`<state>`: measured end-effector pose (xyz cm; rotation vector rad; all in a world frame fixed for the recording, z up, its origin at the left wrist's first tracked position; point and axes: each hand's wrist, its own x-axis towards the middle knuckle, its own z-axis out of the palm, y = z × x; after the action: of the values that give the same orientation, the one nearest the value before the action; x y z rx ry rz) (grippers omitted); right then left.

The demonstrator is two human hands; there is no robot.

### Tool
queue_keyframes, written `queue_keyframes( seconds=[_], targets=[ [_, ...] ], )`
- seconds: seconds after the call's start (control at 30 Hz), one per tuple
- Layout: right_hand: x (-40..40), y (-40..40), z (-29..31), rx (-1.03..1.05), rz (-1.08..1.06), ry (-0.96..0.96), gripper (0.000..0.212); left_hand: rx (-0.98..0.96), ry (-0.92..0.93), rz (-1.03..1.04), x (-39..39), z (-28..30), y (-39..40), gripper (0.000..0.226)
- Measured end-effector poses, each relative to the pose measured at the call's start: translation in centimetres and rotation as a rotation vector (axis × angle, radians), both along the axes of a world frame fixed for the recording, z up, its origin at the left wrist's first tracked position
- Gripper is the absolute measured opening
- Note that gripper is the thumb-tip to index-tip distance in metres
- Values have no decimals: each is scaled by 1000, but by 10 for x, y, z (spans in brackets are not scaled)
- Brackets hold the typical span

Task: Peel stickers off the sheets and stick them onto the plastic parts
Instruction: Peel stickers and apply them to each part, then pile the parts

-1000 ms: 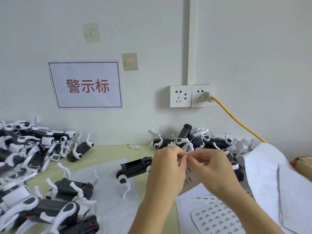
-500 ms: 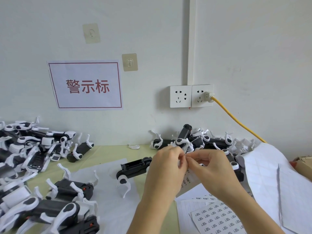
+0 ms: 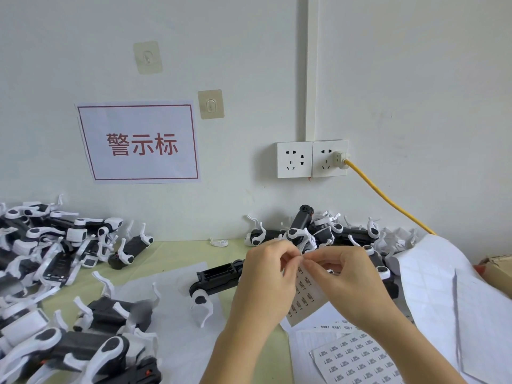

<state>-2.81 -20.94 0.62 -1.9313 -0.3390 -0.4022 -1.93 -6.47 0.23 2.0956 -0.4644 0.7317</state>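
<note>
My left hand (image 3: 266, 284) and my right hand (image 3: 349, 281) meet above the table, fingertips together. Between them hangs a small sticker sheet (image 3: 303, 295) with printed labels; both hands pinch its top edge. Whether a sticker has come loose is hidden by the fingers. A black plastic part with white clips (image 3: 219, 278) lies on the table just left of my left hand. Another sticker sheet (image 3: 357, 358) lies flat below my right forearm.
Piles of black-and-white plastic parts lie at the left (image 3: 47, 259), front left (image 3: 91, 345) and back centre (image 3: 318, 231). Used backing sheets (image 3: 448, 295) curl up at the right beside a cardboard box (image 3: 498, 270). A yellow cable (image 3: 388, 200) runs from the wall socket.
Both hands stay almost in place, pinching the sheet's top edge; the fingertips have shifted slightly as they work at it.
</note>
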Motion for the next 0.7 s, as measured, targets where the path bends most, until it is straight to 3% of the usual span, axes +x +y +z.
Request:
queue_keyframes(
  seconds=[0.43, 0.7],
  targets=[
    [-2, 1, 3, -1, -69, 21, 15, -191, 113, 10, -3, 2, -4, 21],
    [0, -4, 4, -18, -246, 131, 17, -410, 219, 117, -2, 4, -1, 18]
  ],
)
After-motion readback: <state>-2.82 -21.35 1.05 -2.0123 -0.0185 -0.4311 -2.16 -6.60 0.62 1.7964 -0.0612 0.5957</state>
